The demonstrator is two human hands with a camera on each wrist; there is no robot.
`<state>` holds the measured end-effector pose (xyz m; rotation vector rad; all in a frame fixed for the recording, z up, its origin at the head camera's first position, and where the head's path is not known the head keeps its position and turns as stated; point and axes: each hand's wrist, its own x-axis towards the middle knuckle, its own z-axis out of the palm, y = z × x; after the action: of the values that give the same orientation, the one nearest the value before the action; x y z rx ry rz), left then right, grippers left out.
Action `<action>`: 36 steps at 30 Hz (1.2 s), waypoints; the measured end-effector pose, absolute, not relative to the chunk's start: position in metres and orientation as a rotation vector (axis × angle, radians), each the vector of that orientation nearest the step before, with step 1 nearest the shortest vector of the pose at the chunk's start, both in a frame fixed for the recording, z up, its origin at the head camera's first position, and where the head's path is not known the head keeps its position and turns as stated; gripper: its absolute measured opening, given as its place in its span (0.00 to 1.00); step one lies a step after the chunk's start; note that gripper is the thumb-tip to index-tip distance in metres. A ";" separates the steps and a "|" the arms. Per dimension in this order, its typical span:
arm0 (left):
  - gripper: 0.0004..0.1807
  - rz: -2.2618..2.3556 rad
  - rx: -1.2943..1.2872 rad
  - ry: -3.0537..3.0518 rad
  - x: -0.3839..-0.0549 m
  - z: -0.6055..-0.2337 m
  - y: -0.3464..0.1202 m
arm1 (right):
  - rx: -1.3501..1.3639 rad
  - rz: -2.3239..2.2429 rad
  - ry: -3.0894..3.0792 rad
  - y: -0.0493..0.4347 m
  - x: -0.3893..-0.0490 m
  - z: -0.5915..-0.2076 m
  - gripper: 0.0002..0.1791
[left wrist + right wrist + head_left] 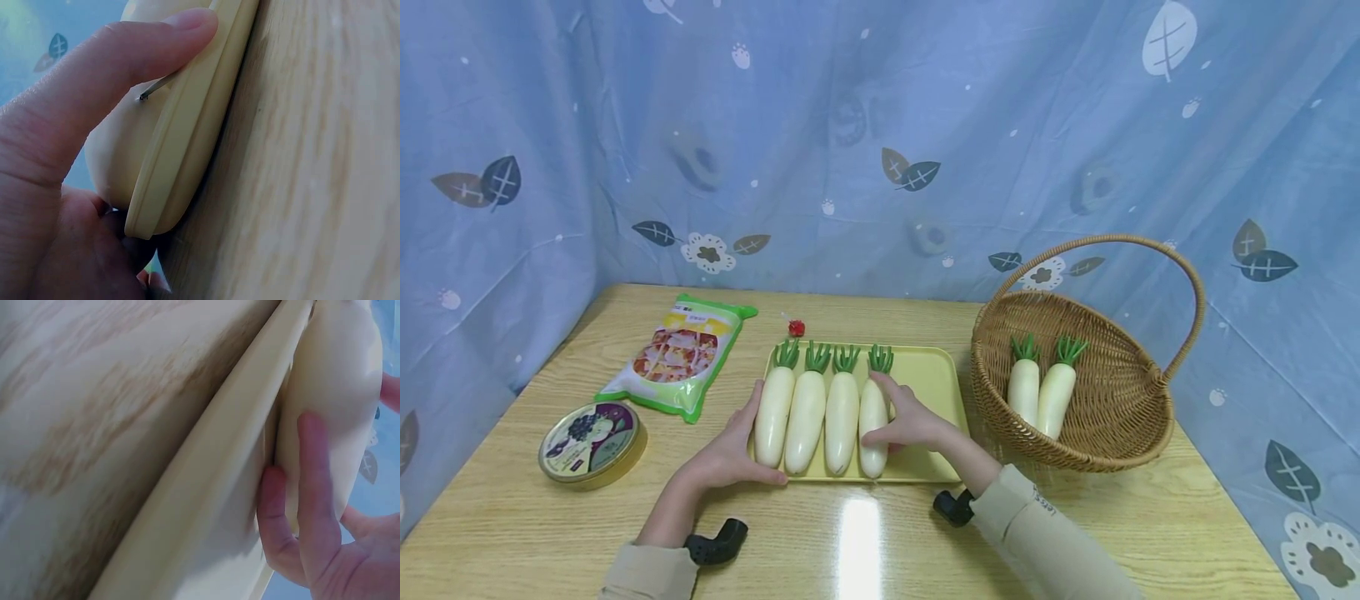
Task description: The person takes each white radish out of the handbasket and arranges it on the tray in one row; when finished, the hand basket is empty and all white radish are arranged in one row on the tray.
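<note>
Four white radishes with green tops lie side by side on a yellow tray (928,383). My left hand (730,450) holds the tray's near left corner, its thumb (156,47) lying over the rim and the other fingers along the left side. Close to that hand is the leftmost radish (774,417). My right hand (913,417) grips the rightmost radish (873,408) between thumb and fingers. In the right wrist view, two fingertips press against the side of that radish (337,381), close to the tray rim (206,450).
A wicker basket (1112,400) with a tall handle stands tilted at the right, with two more radishes (1055,400) inside. To the left lie a green-edged food bag (681,354) and a round tin (591,446). Behind the tray sits a small red object (796,327). A blue curtain hangs behind.
</note>
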<state>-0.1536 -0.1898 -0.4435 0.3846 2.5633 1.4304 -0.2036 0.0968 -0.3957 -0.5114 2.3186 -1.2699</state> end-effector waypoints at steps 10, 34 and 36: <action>0.77 1.436 0.382 2.564 -0.154 -0.444 -0.190 | -0.522 -1.246 2.347 0.097 -0.203 -0.394 0.53; 0.77 1.441 0.389 2.565 -0.153 -0.445 -0.190 | -0.396 -1.306 2.326 0.107 -0.194 -0.370 0.48; 0.77 1.446 0.392 2.564 -0.154 -0.445 -0.190 | -0.403 -1.309 2.325 0.109 -0.192 -0.368 0.48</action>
<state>-0.1537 -0.1896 -0.4448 0.3917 2.5643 1.4458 -0.1924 0.1091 -0.3680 -0.4032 2.3254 -1.3092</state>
